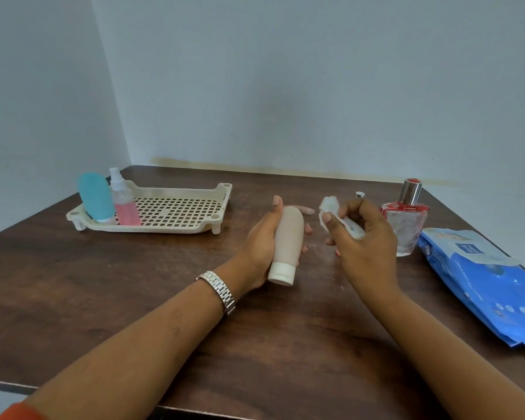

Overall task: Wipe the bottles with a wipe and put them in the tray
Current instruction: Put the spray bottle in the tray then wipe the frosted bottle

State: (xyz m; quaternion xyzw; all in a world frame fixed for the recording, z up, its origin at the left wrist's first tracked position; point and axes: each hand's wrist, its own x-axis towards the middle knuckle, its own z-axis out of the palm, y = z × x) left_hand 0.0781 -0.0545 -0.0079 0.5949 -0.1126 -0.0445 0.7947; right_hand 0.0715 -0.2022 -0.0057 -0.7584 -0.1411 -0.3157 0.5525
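Note:
My left hand (pixel 262 237) grips a beige squeeze bottle (pixel 287 237) with a white cap, held above the table with the cap toward me. Just right of it, my right hand (pixel 364 237) pinches a crumpled white wipe (pixel 331 207), a small gap apart from the bottle. A cream perforated tray (pixel 176 213) lies at the back left. At its left end stand a teal bottle (pixel 96 197) and a clear spray bottle (pixel 123 201) with pink liquid. A glass perfume bottle (pixel 406 219) with a red and silver cap stands behind my right hand.
A blue pack of wipes (pixel 491 280) lies at the right edge of the dark wooden table (pixel 134 283). A small silver cap (pixel 359 194) peeks out behind my right hand. Walls close off the back and left sides.

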